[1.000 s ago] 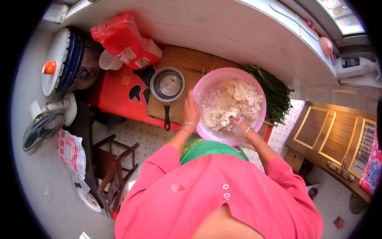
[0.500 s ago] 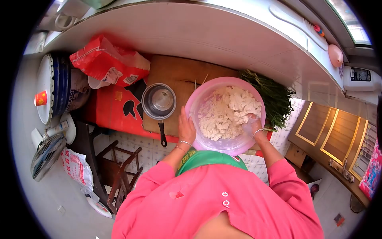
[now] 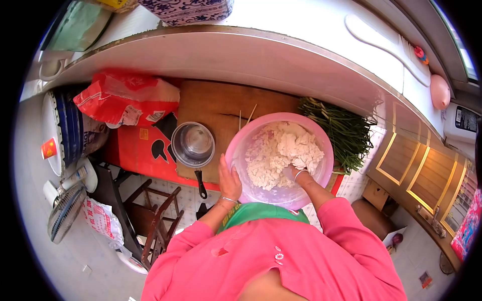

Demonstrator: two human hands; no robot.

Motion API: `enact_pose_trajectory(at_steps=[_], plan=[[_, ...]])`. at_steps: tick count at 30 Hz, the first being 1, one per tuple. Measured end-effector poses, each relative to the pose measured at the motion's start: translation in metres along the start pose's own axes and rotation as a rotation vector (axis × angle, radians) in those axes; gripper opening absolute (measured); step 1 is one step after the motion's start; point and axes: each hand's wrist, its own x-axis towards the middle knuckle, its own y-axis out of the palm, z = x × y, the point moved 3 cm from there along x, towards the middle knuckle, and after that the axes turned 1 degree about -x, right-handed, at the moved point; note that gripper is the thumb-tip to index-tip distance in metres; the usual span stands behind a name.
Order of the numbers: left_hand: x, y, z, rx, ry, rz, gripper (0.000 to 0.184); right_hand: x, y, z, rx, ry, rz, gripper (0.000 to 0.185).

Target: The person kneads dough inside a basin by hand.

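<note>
A pink basin (image 3: 329, 150) stands on a wooden board (image 3: 201, 95) and holds lumpy, crumbly dough (image 3: 281, 153). My left hand (image 3: 229, 179) lies against the basin's left outer side, its fingers on the rim. Inside the basin, my right hand (image 3: 295, 175) is at the lower right edge of the dough; its fingers are sunk in or hidden by the dough. To the left of the basin sits a small metal pan (image 3: 193, 144) with a black handle. Two thin sticks (image 3: 251, 114) lie just behind the basin.
Green leafy stalks (image 3: 341, 133) lie right of the basin. A red bag (image 3: 128, 98) is at the back left, beside a large blue-banded bucket (image 3: 75, 130). A wooden chair (image 3: 150, 215) and a fan (image 3: 67, 213) are at the lower left. A ledge (image 3: 286, 22) runs behind the table.
The view has shifted, showing more of the ledge. My right hand has moved from the basin's right side towards its lower middle. My left hand stays at the basin's left side.
</note>
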Motion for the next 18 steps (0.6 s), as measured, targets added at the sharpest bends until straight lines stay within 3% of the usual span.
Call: enact_pose_trajectory(at_steps=[3,4,9,10,13,18], plan=[[-0.002,0.001,0.003,0.035,0.046,-0.038,0.053,0.066,0.042,0.017,-0.857,-0.284,0.152,0.033],[-0.001,0.001,0.002,0.039,0.043,-0.044,0.052,0.077,0.044,0.017,-0.862,-0.280,0.145,0.033],[-0.007,0.002,-0.002,0.039,0.103,-0.116,0.052,0.104,0.043,0.001,0.487,0.204,-0.383,0.045],[-0.005,-0.002,-0.002,0.038,0.088,-0.101,0.052,0.146,0.060,-0.001,-0.033,0.096,-0.318,0.046],[-0.006,-0.007,-0.001,0.017,0.105,-0.103,0.053,0.077,-0.012,0.001,0.422,0.124,-0.355,0.045],[-0.014,-0.001,0.010,-0.006,0.177,-0.162,0.056,-0.026,-0.042,0.006,0.649,0.025,-0.298,0.050]])
